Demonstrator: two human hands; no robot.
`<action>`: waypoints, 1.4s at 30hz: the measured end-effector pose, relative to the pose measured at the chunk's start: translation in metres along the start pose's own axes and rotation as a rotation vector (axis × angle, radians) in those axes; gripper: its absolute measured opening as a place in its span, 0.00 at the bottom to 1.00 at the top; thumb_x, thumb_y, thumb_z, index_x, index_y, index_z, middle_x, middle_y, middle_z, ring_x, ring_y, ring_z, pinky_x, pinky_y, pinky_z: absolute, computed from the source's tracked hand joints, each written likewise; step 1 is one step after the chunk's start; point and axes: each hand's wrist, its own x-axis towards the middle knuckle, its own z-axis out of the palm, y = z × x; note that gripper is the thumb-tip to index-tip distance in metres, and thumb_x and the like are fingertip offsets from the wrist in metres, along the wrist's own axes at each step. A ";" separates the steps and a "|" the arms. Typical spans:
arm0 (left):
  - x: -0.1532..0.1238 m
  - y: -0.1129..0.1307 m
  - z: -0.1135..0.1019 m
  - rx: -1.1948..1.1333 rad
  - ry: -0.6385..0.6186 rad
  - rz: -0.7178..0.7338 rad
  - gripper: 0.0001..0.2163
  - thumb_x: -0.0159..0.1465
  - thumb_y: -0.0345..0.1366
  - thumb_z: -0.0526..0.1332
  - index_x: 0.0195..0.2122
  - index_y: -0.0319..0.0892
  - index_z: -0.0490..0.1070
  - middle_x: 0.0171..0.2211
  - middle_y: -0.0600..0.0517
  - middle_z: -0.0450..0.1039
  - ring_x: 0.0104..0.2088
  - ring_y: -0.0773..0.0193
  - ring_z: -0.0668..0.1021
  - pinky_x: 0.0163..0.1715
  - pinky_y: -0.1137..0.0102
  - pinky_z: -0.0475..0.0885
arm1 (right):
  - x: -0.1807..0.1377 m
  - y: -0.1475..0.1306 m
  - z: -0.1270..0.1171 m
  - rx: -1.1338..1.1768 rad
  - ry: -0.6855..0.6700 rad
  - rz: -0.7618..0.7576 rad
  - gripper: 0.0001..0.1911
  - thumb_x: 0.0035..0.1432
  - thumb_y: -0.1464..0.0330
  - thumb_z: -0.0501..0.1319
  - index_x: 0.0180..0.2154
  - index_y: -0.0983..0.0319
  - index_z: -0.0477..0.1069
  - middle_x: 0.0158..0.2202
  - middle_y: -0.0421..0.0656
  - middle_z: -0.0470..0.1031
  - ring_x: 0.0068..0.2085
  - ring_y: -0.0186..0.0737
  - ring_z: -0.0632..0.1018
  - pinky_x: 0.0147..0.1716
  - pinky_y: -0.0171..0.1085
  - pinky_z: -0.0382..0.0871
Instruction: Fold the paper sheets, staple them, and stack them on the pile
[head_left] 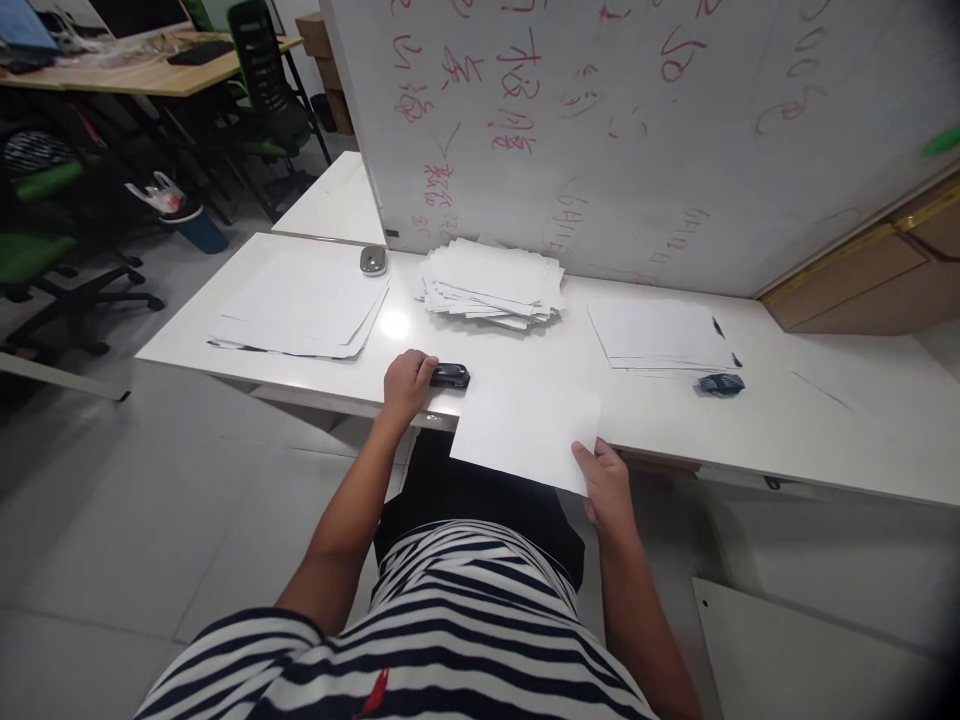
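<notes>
My left hand [409, 386] is closed around the rear of a black stapler [451, 376] that rests near the front edge of the white table. My right hand [606, 482] pinches the near right corner of white paper [529, 430], thumb on top. The paper lies partly over the table and partly beyond its front edge. Its left corner is close to the stapler's front end; I cannot tell whether it sits between the jaws. Whether it is one sheet or more does not show.
Behind the stapler stands a messy paper pile [491, 280] against the whiteboard [600, 130]. More paper stacks lie left [300, 305] and right [660, 335]. A silver computer mouse [373, 261] and a small dark crumpled packet [721, 385] are on the table [795, 440]. A cardboard box [870, 265] stands far right.
</notes>
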 end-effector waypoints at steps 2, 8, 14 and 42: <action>-0.001 0.000 -0.002 -0.034 0.023 -0.021 0.24 0.68 0.52 0.40 0.29 0.44 0.67 0.29 0.49 0.68 0.33 0.59 0.69 0.33 0.66 0.59 | -0.002 0.003 0.004 -0.001 -0.009 0.015 0.21 0.45 0.60 0.70 0.42 0.61 0.76 0.37 0.44 0.81 0.36 0.46 0.81 0.36 0.43 0.76; -0.003 0.000 -0.003 -0.034 0.009 -0.013 0.24 0.68 0.53 0.40 0.29 0.44 0.68 0.30 0.49 0.69 0.33 0.60 0.70 0.33 0.67 0.60 | -0.004 0.004 0.009 0.018 -0.020 -0.008 0.22 0.47 0.60 0.69 0.45 0.60 0.75 0.40 0.45 0.81 0.38 0.46 0.81 0.37 0.43 0.76; -0.004 -0.003 0.002 0.040 -0.011 0.048 0.23 0.68 0.53 0.43 0.31 0.44 0.70 0.32 0.48 0.72 0.35 0.59 0.71 0.35 0.66 0.61 | -0.005 0.000 0.009 -0.008 -0.035 -0.038 0.23 0.48 0.59 0.68 0.46 0.61 0.75 0.40 0.46 0.80 0.38 0.45 0.80 0.38 0.43 0.75; -0.006 0.010 -0.003 0.041 0.031 -0.039 0.16 0.67 0.45 0.50 0.25 0.44 0.65 0.28 0.51 0.70 0.32 0.62 0.70 0.34 0.67 0.61 | -0.007 -0.010 0.026 0.018 -0.126 0.031 0.20 0.49 0.59 0.68 0.43 0.60 0.75 0.40 0.44 0.81 0.41 0.47 0.80 0.40 0.44 0.75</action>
